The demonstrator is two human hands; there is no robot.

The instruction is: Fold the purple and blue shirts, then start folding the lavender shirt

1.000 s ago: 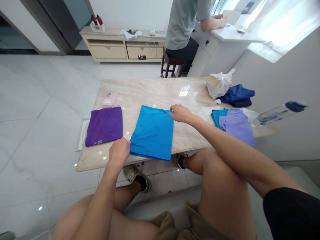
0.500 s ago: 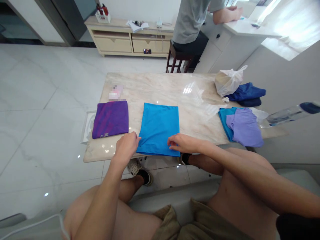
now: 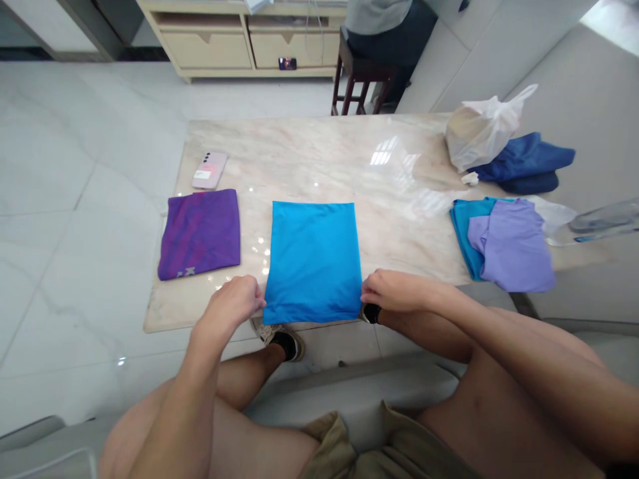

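Your left hand [image 3: 234, 301] and right hand [image 3: 395, 291] pinch the sides of a smooth, nearly square blue cloth [image 3: 314, 259] by its front corners, its near edge overhanging the glossy, marbled tabletop [image 3: 319, 153]; a flat, streaky purple cloth [image 3: 202, 233] lies to its left, rumpled lilac fabric [image 3: 519, 247] and a knotted, translucent plastic bag [image 3: 479, 136] to its right

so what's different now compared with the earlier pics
The right hand let go of the far right corner of the blue cloth, came toward the person, and its fingers now hold the near right corner. The cloth's left edge lies straighter. The left hand stays at the near left corner; the purple cloth and lilac cloth lie as before.
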